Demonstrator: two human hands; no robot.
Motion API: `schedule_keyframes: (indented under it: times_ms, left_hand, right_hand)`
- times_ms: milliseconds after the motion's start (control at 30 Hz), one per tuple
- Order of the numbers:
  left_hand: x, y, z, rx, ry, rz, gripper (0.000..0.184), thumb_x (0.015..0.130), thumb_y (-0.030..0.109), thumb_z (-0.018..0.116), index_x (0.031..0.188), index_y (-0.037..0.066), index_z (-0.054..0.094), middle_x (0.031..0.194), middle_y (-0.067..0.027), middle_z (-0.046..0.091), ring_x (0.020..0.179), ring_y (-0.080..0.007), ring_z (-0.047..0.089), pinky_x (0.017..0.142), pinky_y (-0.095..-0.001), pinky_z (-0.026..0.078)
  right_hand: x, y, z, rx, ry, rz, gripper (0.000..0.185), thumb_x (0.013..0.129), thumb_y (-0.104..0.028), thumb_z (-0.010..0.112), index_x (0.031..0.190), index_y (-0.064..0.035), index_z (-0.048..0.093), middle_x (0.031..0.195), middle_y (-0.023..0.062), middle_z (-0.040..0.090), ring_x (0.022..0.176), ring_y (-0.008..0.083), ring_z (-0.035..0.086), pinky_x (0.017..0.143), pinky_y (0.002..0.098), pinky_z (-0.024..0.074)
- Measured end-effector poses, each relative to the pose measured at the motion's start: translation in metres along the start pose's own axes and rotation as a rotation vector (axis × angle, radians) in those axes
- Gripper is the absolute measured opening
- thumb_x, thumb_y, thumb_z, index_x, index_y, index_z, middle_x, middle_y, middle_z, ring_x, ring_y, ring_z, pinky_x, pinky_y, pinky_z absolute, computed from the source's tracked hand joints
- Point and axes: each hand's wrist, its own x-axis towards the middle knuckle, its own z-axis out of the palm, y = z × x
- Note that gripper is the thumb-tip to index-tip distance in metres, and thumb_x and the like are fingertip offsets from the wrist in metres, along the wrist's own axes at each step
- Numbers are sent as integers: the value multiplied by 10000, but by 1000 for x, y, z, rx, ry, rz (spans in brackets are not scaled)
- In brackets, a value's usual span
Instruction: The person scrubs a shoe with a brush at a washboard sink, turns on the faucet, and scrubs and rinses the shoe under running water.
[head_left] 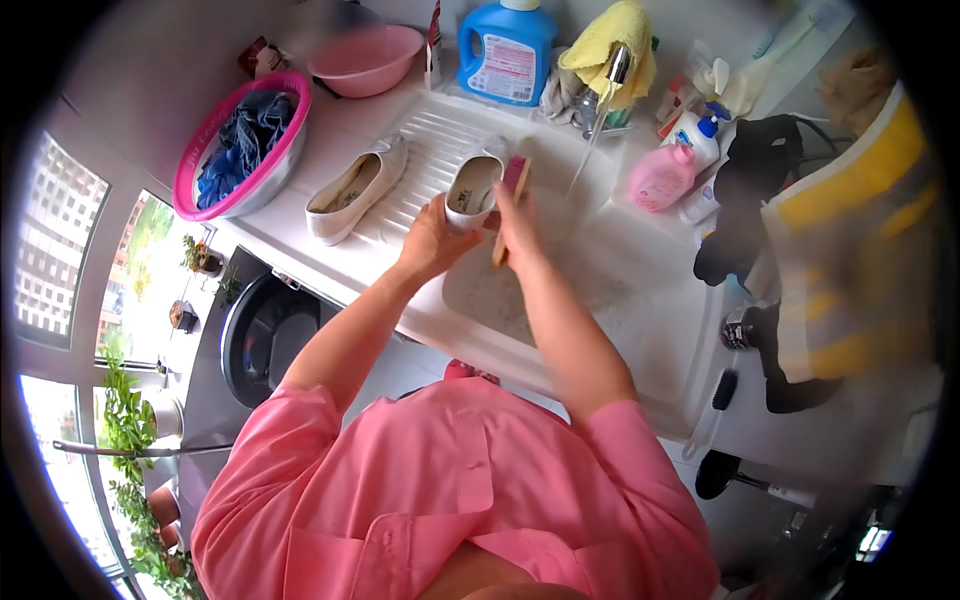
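Note:
My left hand (433, 238) is closed around the heel end of a white slip-on shoe (474, 187), held over the edge between the ribbed drainboard (425, 150) and the sink basin (650, 290). My right hand (516, 226) grips a wooden-backed scrub brush (516, 177) with reddish bristles, which lies against the shoe's right side. The matching white shoe (352, 192) rests on the drainboard to the left. Water runs from the faucet (618, 66) into the basin, right of the brush.
Behind the drainboard stand a blue detergent jug (508, 55) and a pink basin (368, 62). A pink-rimmed tub (184, 180) with dark clothes is at left. A pink bottle (662, 178) and a striped towel (850, 230) are at right. A yellow cloth (610, 35) drapes the faucet.

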Motion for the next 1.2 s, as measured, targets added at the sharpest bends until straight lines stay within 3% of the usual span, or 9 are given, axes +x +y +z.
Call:
schedule_keyframes:
  times_ms: [100, 167, 233, 400, 633, 833, 967, 1067, 1200]
  left_hand:
    - [5, -18, 16, -33, 56, 32, 747, 702, 360, 735, 1251, -15, 396, 1170, -211, 502, 1139, -323, 462, 938, -398, 397]
    - [0, -35, 24, -88, 133, 84, 622, 758, 403, 677, 1188, 17, 449, 1153, -179, 498, 1078, -299, 496, 916, -416, 402]
    - [-21, 0, 11, -890, 114, -184, 644, 846, 510, 528, 1259, 29, 417, 1180, -156, 481, 1087, -289, 491, 922, -444, 395]
    - [-5, 7, 32, -1572, -439, -191, 606, 926, 486, 391, 1334, 39, 357, 1290, -149, 481, 1137, -320, 520, 962, -483, 419]
    - [4, 20, 69, -1494, -266, -346, 419, 951, 283, 389, 1257, -3, 392, 1127, -141, 556, 977, -286, 600, 834, -418, 499]
    - [12, -1, 94, -841, -99, -263, 525, 923, 423, 479, 1227, -5, 463, 1076, -92, 586, 959, -161, 560, 850, -291, 451]
    - [11, 7, 101, -674, -131, -272, 586, 922, 451, 458, 1257, -29, 453, 1103, -134, 591, 981, -193, 562, 863, -309, 438]
    - [35, -26, 142, -473, -25, -245, 594, 930, 500, 370, 1079, -36, 576, 928, -149, 618, 865, -211, 591, 773, -342, 447]
    - [82, -67, 146, -669, -113, -429, 550, 924, 470, 426, 1097, -35, 558, 955, -141, 611, 828, -204, 603, 715, -355, 481]
  right_hand:
    - [5, 9, 4, -64, 60, -55, 568, 765, -154, 611, 1241, 20, 354, 1070, 131, 526, 950, 212, 540, 659, 321, 484]
    - [-12, -10, -2, 10, 51, 8, 585, 724, -64, 553, 1270, -14, 348, 1062, 129, 528, 884, 204, 561, 619, 303, 483]
    - [-31, -31, -8, -38, 4, 92, 606, 734, -55, 547, 1303, -56, 340, 1067, 132, 529, 811, 208, 581, 585, 290, 484]
    - [-67, -67, -12, 103, -206, 79, 729, 752, -66, 545, 1416, -176, 263, 1062, 64, 555, 826, 158, 587, 634, 284, 503]
    - [-106, -86, -93, -761, 1, -86, 493, 901, -194, 515, 1373, -121, 392, 832, -7, 541, 683, 95, 479, 650, 252, 429]
    - [-143, -127, -98, -851, -451, 343, 413, 935, -220, 460, 1338, -132, 449, 704, -20, 441, 650, 81, 439, 614, 237, 411]
    - [-101, -86, -99, -749, -257, 461, 358, 946, -227, 449, 1274, -93, 500, 757, 20, 552, 683, 108, 508, 638, 264, 436]
    - [3, 46, -147, -390, -178, 92, 369, 936, -283, 473, 1252, -97, 514, 927, 101, 639, 814, 175, 584, 727, 299, 461]
    - [-48, -22, -91, -562, 33, 444, 400, 944, -323, 433, 1279, -118, 507, 784, 51, 591, 578, 140, 530, 502, 293, 447]
